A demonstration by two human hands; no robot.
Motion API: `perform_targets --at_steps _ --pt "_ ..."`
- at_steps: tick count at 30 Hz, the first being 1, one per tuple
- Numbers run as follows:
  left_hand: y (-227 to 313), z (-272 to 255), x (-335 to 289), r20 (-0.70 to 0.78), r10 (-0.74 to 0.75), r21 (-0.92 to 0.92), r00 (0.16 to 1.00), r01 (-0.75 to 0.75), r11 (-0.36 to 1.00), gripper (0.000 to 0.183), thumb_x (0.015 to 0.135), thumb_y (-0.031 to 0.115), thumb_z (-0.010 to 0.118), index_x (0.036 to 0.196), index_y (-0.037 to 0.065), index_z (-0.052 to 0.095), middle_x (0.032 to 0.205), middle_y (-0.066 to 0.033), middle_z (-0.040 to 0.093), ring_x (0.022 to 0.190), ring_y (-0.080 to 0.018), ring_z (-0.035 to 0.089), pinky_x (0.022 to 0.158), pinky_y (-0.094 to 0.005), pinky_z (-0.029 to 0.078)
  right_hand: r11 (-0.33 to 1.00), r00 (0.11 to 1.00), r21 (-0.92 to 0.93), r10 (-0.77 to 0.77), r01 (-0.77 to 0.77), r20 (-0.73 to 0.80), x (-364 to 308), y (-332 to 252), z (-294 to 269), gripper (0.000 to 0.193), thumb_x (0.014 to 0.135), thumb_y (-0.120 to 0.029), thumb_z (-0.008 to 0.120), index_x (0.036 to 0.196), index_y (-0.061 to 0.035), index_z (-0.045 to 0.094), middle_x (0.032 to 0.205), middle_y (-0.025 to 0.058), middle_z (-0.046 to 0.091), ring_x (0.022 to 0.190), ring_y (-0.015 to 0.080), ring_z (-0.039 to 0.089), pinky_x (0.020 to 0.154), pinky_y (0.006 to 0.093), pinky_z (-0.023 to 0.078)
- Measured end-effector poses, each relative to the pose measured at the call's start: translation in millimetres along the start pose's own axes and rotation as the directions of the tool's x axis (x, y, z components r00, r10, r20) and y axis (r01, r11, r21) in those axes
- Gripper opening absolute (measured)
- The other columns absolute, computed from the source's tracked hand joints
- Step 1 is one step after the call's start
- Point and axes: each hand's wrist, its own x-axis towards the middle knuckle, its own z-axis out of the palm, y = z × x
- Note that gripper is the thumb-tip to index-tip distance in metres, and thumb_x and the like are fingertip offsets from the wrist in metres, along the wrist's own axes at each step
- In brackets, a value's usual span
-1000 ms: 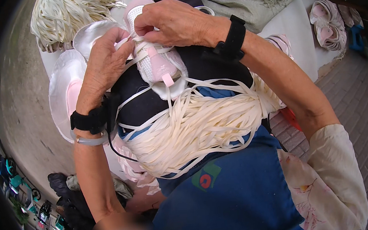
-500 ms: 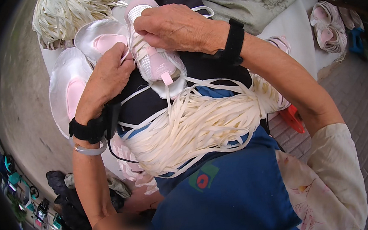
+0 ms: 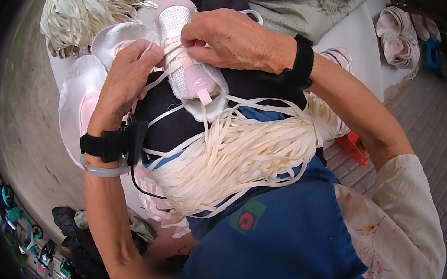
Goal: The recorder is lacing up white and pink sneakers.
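A white and pink shoe upper (image 3: 175,20) lies over my dark-clothed lap, its pink tongue (image 3: 196,85) toward me. Cream shoelace (image 3: 174,66) crosses its middle in several rows. At the upper's left edge, my left hand (image 3: 132,70) is closed in a pinch on the shoelace. My right hand (image 3: 235,39) sits at the upper's right edge, fingers curled together by the lacing; what lies between its fingertips is hidden. A thick bundle of cream shoelaces (image 3: 231,158) spreads across my lap over a blue apron (image 3: 277,237).
Two more white and pink uppers (image 3: 86,77) lie left of my left hand. Behind them hangs another bundle of cream laces (image 3: 85,20). Grey-green cloth (image 3: 296,1) covers the far right. Stacked pink uppers (image 3: 399,39) stand farther right, and a red object (image 3: 353,147) is below my right arm.
My right hand has shifted right, uncovering more of the upper's front and lacing. My left hand has moved slightly up, with shoelace between its fingers. The upper has barely moved.
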Motion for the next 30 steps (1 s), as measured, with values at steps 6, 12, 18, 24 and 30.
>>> perform_targets --at_steps 6,12,18,24,30 --pt "-5 -2 7 0.058 -0.021 -0.021 0.998 0.022 1.000 0.025 0.093 0.032 0.054 0.097 0.007 0.056 0.087 -0.0002 0.055 0.051 -0.0043 0.038 0.040 -0.0200 0.031 0.994 0.993 -0.095 -0.057 0.047 -0.106 -4 -7 7 0.016 0.081 -0.013 0.064 0.093 -0.0014 0.064 0.090 0.0133 0.063 0.079 0.0307 0.065 0.070 0.0394 0.053" --pt "-3 0 5 0.063 -0.043 -0.020 0.997 0.044 0.999 0.023 0.092 0.030 0.053 0.098 0.008 0.053 0.084 0.0006 0.052 0.051 -0.0048 0.037 0.041 -0.0204 0.030 0.963 0.991 -0.263 -0.092 0.063 -0.100 0 -20 13 0.013 0.078 -0.012 0.064 0.084 -0.0007 0.065 0.087 0.0153 0.063 0.076 0.0317 0.067 0.063 0.0409 0.054" --pt "4 8 2 0.053 -0.056 0.074 0.997 0.052 0.996 0.021 0.093 0.029 0.052 0.096 0.009 0.052 0.074 0.0038 0.044 0.052 -0.0039 0.036 0.041 -0.0208 0.029 0.970 0.988 -0.240 -0.070 0.036 -0.134 0 -23 13 0.013 0.081 -0.011 0.063 0.089 -0.0020 0.060 0.089 0.0135 0.060 0.070 0.0316 0.065 0.060 0.0400 0.053" --pt "2 13 3 0.047 -0.026 0.067 0.999 0.023 0.998 0.022 0.094 0.031 0.052 0.096 0.009 0.052 0.075 0.0038 0.046 0.052 -0.0038 0.035 0.041 -0.0207 0.029 0.996 0.998 -0.083 0.020 -0.024 -0.053 -16 -4 -5 0.016 0.072 -0.012 0.061 0.078 0.0022 0.063 0.079 0.0194 0.060 0.074 0.0373 0.064 0.065 0.0441 0.052" --pt "-3 8 5 0.058 -0.034 -0.095 0.998 0.039 0.995 0.028 0.094 0.036 0.052 0.093 0.008 0.054 0.078 0.0027 0.049 0.051 -0.0042 0.037 0.039 -0.0204 0.029 0.993 0.985 0.104 -0.032 0.050 -0.168 -22 -3 7 0.013 0.074 -0.007 0.057 0.084 0.0018 0.058 0.076 0.0157 0.058 0.066 0.0307 0.059 0.062 0.0375 0.048"
